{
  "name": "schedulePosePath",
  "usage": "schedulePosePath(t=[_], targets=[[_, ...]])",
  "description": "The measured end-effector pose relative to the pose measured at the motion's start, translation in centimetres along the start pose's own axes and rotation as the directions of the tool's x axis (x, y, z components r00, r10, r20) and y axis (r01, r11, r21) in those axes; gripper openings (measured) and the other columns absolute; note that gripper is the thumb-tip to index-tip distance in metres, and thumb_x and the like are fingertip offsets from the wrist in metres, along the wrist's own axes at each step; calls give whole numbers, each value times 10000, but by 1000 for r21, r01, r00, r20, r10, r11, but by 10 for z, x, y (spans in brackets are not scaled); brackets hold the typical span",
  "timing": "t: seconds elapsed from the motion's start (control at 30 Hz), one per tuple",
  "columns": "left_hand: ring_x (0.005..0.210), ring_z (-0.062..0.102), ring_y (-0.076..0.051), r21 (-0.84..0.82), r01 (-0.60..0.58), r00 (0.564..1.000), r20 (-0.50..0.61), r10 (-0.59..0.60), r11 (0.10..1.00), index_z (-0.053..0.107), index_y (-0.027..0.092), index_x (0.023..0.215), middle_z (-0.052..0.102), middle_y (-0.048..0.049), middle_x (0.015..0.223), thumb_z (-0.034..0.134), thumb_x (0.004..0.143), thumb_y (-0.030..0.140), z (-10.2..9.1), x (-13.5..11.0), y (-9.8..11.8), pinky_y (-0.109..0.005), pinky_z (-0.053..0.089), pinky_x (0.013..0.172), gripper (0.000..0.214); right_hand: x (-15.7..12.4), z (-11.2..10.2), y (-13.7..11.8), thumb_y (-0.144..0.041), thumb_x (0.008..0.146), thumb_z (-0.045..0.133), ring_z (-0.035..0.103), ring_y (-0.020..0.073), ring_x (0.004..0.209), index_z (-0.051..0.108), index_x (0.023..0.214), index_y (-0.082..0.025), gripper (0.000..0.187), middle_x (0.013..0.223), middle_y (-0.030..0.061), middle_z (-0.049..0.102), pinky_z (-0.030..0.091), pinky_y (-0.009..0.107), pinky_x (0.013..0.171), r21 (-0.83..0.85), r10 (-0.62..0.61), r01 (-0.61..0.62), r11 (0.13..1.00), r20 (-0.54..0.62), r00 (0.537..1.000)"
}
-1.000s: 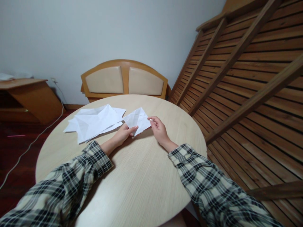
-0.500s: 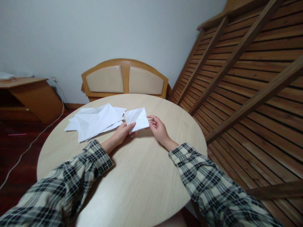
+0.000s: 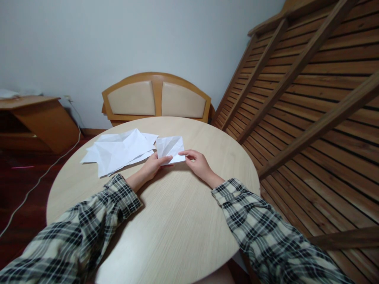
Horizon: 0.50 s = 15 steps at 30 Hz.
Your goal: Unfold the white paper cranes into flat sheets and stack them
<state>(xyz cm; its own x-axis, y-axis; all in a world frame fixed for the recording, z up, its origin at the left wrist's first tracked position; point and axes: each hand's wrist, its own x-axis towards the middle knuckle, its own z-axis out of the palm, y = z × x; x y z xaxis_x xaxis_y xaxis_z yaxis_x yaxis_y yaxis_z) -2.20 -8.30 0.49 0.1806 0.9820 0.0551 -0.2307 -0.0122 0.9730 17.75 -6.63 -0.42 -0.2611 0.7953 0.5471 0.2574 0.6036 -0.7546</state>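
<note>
A folded white paper square (image 3: 171,145) is held over the round, pale wood-grain desk (image 3: 174,221), beside creased white paper sheets (image 3: 121,152). The left hand (image 3: 152,165) grips its near-left corner between thumb and fingers, presumably as anchor; the right hand (image 3: 199,162) touches its right edge, whether its fingers pinch being unclear. Unlike half a second earlier, the square sits straighter, the right index finger reaching farther over it.

Folded white paper (image 3: 167,146), squarish, faintly creased, between both hands (image 3: 199,163)
</note>
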Motion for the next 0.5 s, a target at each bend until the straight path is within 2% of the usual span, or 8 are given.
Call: schedulePosePath(t=[0.2,0.33,0.5], targets=[[746,631,-184,-3,28,1000,-4,-28,1000,660,126,967,710,-97,840,772,726,246,-2,0,0,-270,507,615,292,2,0,4,-96,809,528,666,166,866,736,1006,-227,315,1054,57,735,537,354,805,26,12,-12,1000,8,1000],[800,640,-179,-30,34,999,36,-33,999,666,129,982,714,-108,928,740,781,286,-4,2,-1,-288,538,687,265,3,-1,3,-164,822,568,660,166,849,729,998,-235,248,1068,58,730,542,360,799,75,42,-43,996,15,999],[763,625,-162,-29,46,998,48,-44,999,686,126,977,708,-108,951,756,769,305,-4,3,-4,-283,541,669,283,4,-1,3,-318,828,660,646,165,805,716,921,-218,148,975,57,730,523,336,759,145,108,-106,984,-5,994]])
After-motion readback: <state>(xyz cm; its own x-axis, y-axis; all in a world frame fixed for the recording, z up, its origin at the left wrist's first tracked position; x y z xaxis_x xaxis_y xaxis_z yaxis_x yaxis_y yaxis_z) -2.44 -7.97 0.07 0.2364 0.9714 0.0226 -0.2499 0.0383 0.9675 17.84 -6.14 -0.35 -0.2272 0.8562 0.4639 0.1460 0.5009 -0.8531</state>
